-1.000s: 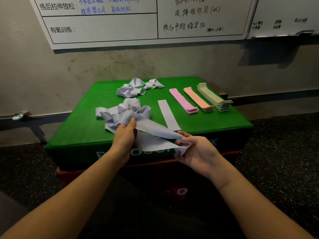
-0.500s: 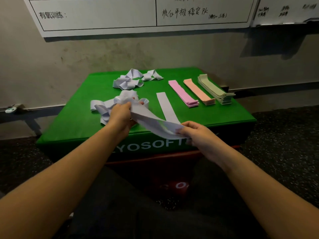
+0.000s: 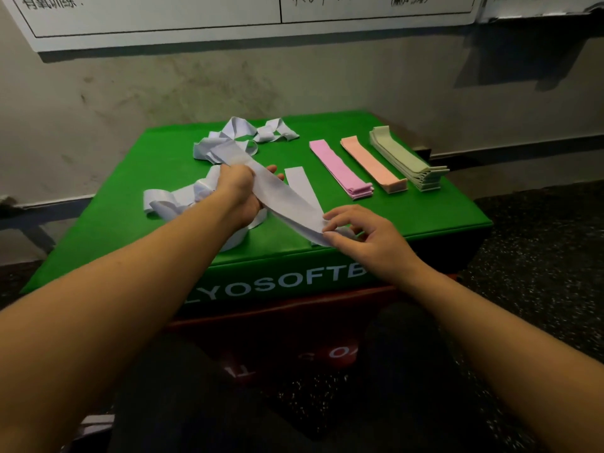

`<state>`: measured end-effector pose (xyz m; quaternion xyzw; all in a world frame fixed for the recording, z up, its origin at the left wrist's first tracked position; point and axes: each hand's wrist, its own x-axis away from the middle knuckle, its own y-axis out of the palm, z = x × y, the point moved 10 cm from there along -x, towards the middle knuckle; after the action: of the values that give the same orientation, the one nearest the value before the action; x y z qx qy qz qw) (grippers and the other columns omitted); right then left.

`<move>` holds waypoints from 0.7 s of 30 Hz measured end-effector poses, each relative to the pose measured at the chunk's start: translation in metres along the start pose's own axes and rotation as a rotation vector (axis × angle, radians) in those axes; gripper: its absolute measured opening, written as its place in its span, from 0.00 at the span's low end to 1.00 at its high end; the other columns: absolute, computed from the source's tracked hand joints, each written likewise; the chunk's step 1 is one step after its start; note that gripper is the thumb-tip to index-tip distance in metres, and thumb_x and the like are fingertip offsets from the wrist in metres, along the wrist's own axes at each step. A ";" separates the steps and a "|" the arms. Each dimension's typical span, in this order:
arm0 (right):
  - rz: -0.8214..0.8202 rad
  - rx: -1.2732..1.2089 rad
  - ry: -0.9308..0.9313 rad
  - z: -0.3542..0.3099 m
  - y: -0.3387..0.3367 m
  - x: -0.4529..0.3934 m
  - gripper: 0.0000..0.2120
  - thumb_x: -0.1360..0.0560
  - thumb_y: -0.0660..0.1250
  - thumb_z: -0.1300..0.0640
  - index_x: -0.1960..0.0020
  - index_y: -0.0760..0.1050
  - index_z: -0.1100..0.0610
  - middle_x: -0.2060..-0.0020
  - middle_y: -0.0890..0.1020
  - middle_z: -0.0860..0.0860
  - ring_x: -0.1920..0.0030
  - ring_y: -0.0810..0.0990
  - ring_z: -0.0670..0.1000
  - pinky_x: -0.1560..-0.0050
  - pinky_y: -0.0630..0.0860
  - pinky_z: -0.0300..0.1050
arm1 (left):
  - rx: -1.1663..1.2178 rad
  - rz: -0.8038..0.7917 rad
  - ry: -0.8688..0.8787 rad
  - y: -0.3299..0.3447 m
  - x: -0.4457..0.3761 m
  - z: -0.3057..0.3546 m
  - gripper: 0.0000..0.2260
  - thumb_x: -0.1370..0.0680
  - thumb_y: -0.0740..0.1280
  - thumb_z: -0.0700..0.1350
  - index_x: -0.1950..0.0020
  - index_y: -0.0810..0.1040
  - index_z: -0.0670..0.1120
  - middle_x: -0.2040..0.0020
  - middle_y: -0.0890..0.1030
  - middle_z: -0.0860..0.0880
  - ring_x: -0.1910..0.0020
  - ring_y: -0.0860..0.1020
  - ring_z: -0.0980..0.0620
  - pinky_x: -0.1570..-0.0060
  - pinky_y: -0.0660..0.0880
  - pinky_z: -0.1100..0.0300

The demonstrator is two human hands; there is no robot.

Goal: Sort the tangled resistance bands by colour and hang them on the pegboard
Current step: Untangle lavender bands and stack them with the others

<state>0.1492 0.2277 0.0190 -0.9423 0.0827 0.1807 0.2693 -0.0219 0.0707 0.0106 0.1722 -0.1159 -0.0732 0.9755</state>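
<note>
A pale lilac resistance band (image 3: pixel 287 204) is stretched between my hands over the green soft box (image 3: pixel 130 204). My left hand (image 3: pixel 240 188) grips its far end above a tangled lilac heap (image 3: pixel 173 199). My right hand (image 3: pixel 362 237) pinches its near end by the box's front edge. A second lilac tangle (image 3: pixel 242 138) lies at the back. One flat lilac band (image 3: pixel 302 186) lies beside the held one. Neat stacks of pink (image 3: pixel 341 170), peach (image 3: pixel 372 165) and pale green bands (image 3: pixel 405 158) lie in a row to the right.
The green box sits on a red box (image 3: pixel 294 322) on dark speckled floor (image 3: pixel 539 273). A grey wall with a whiteboard (image 3: pixel 196 18) rises right behind it. No pegboard is in view.
Both hands have moved forward and up over the box, drawing the lilac band out straighter from the heap. The camera has tilted down and come closer.
</note>
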 end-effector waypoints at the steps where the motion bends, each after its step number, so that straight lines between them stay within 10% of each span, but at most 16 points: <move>1: 0.000 0.008 -0.001 0.005 -0.001 -0.005 0.03 0.25 0.73 0.57 0.54 0.81 0.49 0.45 0.81 0.45 0.41 0.77 0.41 0.44 0.77 0.38 | -0.005 0.000 -0.009 0.005 -0.006 -0.002 0.23 0.17 0.47 0.35 0.22 0.54 0.47 0.48 0.79 0.40 0.58 0.82 0.45 0.67 0.79 0.50; 16: -0.133 0.099 0.109 0.092 0.014 -0.074 0.08 0.33 0.79 0.52 0.57 0.84 0.54 0.61 0.83 0.48 0.61 0.79 0.45 0.59 0.78 0.40 | -0.155 -0.061 -0.085 0.062 -0.143 -0.043 0.08 0.17 0.56 0.37 0.39 0.70 0.43 0.51 0.80 0.38 0.59 0.83 0.43 0.63 0.81 0.49; 21: -0.299 0.091 0.169 0.121 0.029 -0.082 0.14 0.31 0.79 0.53 0.46 0.84 0.50 0.51 0.84 0.45 0.49 0.82 0.44 0.44 0.78 0.44 | -0.394 -0.080 -0.030 0.063 -0.175 -0.061 0.12 0.19 0.56 0.35 0.37 0.69 0.44 0.46 0.79 0.39 0.53 0.80 0.43 0.54 0.81 0.47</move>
<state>0.0310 0.2729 -0.0588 -0.9427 -0.0278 0.0550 0.3278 -0.1687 0.1811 -0.0584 -0.0186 -0.1069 -0.1357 0.9848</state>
